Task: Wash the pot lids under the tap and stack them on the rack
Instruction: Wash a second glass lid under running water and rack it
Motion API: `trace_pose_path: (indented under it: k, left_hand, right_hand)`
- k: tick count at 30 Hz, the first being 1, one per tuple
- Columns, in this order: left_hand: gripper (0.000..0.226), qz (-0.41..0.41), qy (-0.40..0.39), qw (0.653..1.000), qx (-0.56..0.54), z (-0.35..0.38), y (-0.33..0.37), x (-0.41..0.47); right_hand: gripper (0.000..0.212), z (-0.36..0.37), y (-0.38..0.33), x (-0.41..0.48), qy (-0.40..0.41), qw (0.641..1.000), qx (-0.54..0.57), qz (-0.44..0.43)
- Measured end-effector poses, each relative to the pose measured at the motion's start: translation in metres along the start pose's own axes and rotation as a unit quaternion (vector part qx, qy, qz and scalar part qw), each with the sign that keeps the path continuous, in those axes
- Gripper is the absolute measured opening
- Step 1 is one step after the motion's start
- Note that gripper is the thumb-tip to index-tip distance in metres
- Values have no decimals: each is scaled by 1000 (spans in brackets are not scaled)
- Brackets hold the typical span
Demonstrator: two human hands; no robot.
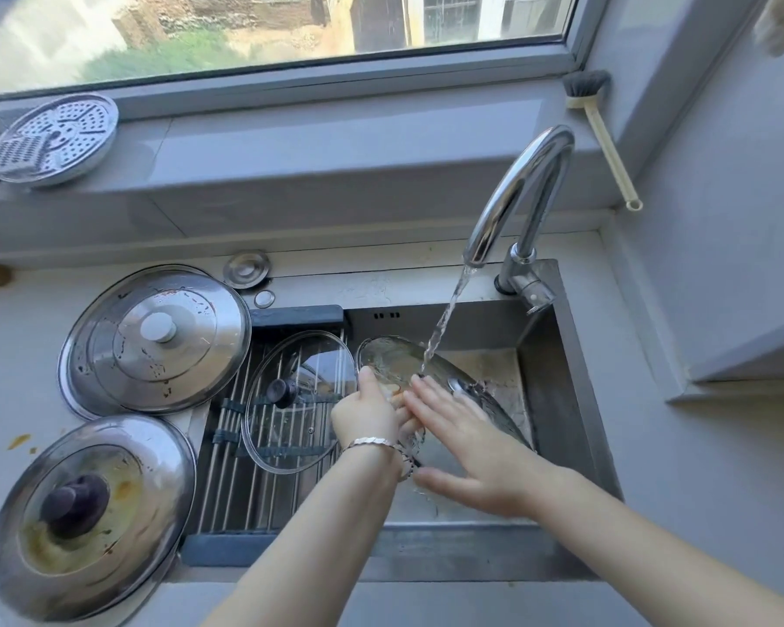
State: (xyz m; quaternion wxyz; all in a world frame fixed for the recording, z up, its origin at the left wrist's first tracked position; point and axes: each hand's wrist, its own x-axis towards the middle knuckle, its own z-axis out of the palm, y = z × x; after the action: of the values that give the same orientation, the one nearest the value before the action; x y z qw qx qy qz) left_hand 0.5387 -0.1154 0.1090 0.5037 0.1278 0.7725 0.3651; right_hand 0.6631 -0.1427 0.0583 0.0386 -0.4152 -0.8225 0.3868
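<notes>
A glass lid (394, 359) stands tilted on edge in the sink, under the water running from the tap (517, 192). A second glass lid (297, 400) with a dark knob lies flat on the rack (227, 481) over the sink's left side. Two steel lids lie knob-up on the counter's left: a stained one (155, 341) behind, a dirtier dark-knobbed one (91, 513) at the front edge.

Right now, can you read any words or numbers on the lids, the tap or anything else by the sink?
None: no word, number or brand is readable anywhere.
The steel lid, glass lid and tap show no markings.
The dark slots on the sink back wall are overflow holes, not letters.
</notes>
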Motion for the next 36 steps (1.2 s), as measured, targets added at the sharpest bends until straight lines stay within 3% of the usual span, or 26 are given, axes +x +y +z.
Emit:
trace_pose_path:
  k: [2, 3, 6, 9, 11, 12, 13, 14, 15, 16, 18, 20, 22, 24, 25, 28, 31, 34, 36]
  left_hand:
    - [40, -1, -25, 1000, 9, 6, -1, 0]
    - [39, -4, -32, 999, 12, 9, -2, 0]
    - [29, -62, -73, 995, -14, 17, -3, -1]
    - [30, -119, -162, 979, -29, 17, 4, -2]
    - [40, -98, -221, 965, 102, 11, 6, -1]
    - [43, -35, -231, 943, 236, 6, 7, -2]
    - [45, 69, -208, 894, 390, 0, 7, 1]
    - [47, 187, -151, 817, 524, -7, 7, 3]
    - [47, 292, -96, 745, 592, -13, 8, 4]
    - [49, 370, -71, 707, 599, -18, 9, 5]
    - [63, 435, -149, 686, 563, -24, 6, 11]
    - [70, 376, -282, 691, 549, -25, 0, 14]
    - [51, 301, -363, 741, 478, -23, -11, 16]
    - [33, 245, -375, 831, 331, -22, -18, 11]
    - [31, 231, -369, 859, 270, -22, -21, 11]
    - [12, 224, -339, 900, 160, -24, -17, 8]
    - [32, 202, -305, 926, 88, -20, -12, 11]
    - [32, 170, -281, 943, 46, -19, -10, 12]
    - [30, 149, -284, 947, 11, -18, -10, 15]
  right_hand:
    - [101, -10, -8, -10, -56, 995, -38, 76]
    - [96, -14, -12, -13, -65, 991, -66, 101]
    - [74, -24, -15, -15, -27, 980, -145, 131]
    - [61, -45, -6, -21, 24, 978, -128, 165]
    - [42, -58, -2, -23, 36, 978, -100, 181]
    - [34, -63, -1, -23, 34, 978, -88, 187]
    - [29, -67, -1, -22, 24, 978, -87, 190]
    - [25, -70, -1, -20, 11, 978, -98, 185]
    - [22, -73, -1, -18, -6, 978, -115, 176]
    - [21, -77, -3, -15, -25, 977, -132, 162]
    - [22, -85, -8, -9, -62, 978, -151, 128]
    - [26, -97, -18, -1, -79, 981, -157, 87]
    - [20, -109, -25, 8, -63, 982, -170, 46]
    - [12, -116, -26, 19, -13, 985, -169, 18]
    - [10, -116, -24, 23, 21, 988, -156, 1]
    - [16, -99, -2, 35, 201, 968, -131, -76]
    - [53, -63, 13, 45, 324, 945, 25, 31]
    - [65, -25, 15, 59, 319, 911, 199, 169]
    - [71, -6, 13, 67, 304, 913, 195, 190]
